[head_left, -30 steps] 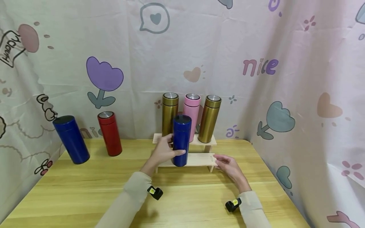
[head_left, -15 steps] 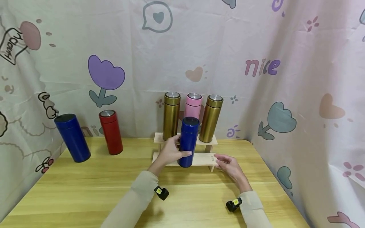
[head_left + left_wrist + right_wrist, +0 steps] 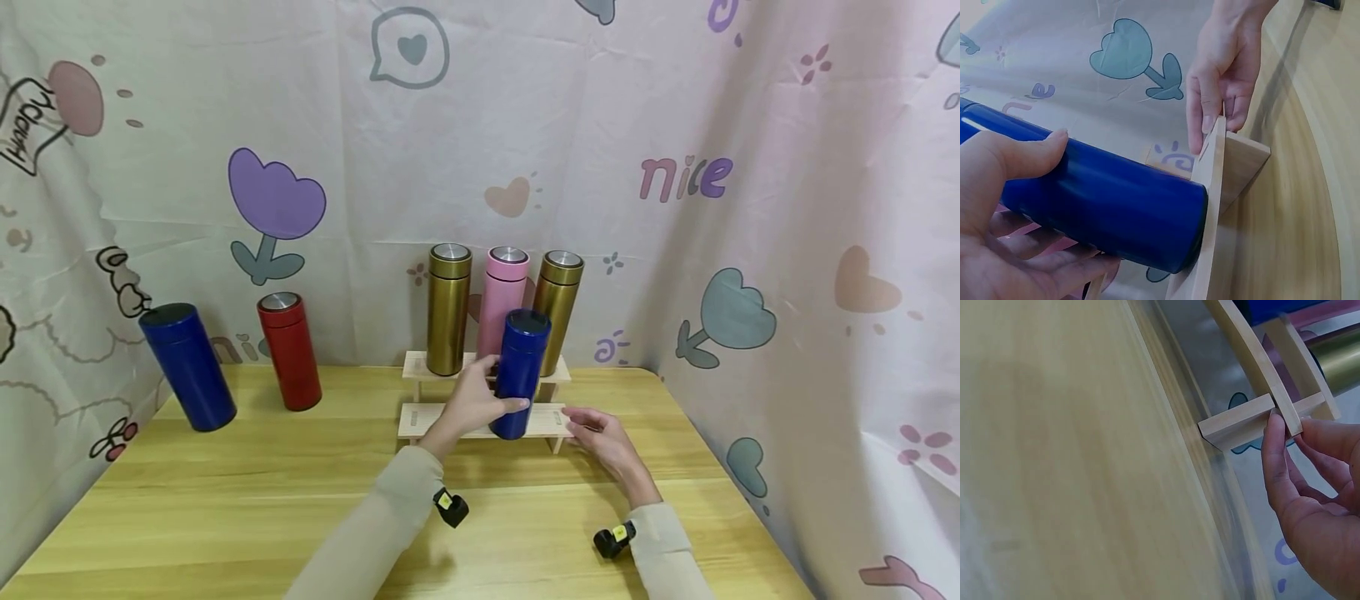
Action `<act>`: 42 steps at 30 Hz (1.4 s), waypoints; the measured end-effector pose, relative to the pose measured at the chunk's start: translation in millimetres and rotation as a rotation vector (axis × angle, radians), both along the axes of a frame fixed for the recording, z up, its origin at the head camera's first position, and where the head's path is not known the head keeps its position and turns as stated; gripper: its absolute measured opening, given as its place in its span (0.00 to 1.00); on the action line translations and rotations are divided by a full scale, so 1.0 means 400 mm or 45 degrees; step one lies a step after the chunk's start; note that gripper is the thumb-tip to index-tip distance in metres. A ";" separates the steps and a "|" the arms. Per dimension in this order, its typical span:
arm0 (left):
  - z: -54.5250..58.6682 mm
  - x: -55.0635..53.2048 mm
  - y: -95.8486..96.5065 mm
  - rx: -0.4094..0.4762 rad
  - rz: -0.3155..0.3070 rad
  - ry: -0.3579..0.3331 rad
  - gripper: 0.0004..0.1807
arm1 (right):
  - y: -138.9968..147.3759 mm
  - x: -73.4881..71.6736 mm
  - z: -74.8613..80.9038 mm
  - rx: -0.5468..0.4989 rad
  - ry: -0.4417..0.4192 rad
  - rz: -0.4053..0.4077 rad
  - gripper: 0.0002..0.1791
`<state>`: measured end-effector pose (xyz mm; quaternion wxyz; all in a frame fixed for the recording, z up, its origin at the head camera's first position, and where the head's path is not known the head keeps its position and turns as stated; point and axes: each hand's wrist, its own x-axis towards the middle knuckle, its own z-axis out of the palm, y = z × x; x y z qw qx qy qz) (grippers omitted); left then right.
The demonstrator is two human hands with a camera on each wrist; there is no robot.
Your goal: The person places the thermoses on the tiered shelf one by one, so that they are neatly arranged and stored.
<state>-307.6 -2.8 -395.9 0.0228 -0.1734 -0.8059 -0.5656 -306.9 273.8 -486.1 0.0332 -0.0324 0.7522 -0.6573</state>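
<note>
My left hand (image 3: 474, 406) grips a blue vacuum flask (image 3: 522, 358), thumb on one side and fingers round the other. The flask stands nearly upright over the right half of the lower shelf (image 3: 427, 415) of a small two-step wooden stand. In the left wrist view the base of the flask (image 3: 1147, 212) is right at the board; whether it bears its weight there I cannot tell. My right hand (image 3: 606, 442) pinches the right end of that lower shelf (image 3: 1272, 381) between thumb and fingers. Behind, the upper shelf bears a gold flask (image 3: 447, 325), a pink flask (image 3: 501, 308) and another gold flask (image 3: 561, 283), partly hidden.
On the left of the wooden table (image 3: 300, 500) stand another blue flask (image 3: 189, 367) and a red flask (image 3: 290, 354). A printed curtain (image 3: 360, 167) closes off the back and both sides.
My left hand has moved the blue flask rightward along the lower shelf, from in front of the left gold flask to in front of the right one. My right hand stays on the shelf end.
</note>
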 end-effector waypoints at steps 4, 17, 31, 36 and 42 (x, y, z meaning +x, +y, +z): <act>-0.002 -0.005 0.020 0.025 -0.003 0.020 0.41 | 0.003 0.000 -0.001 0.008 0.009 0.014 0.24; -0.010 -0.017 0.070 0.033 0.003 0.061 0.41 | -0.002 0.002 -0.003 0.027 0.020 0.009 0.23; -0.014 -0.021 0.112 0.030 0.048 0.060 0.41 | -0.001 0.000 -0.002 0.052 0.026 0.027 0.24; -0.016 -0.024 0.127 0.000 0.044 0.060 0.42 | 0.001 0.003 0.002 0.081 0.012 0.024 0.24; -0.018 -0.028 0.140 -0.025 0.043 0.054 0.43 | 0.003 0.003 0.003 0.084 -0.005 0.008 0.24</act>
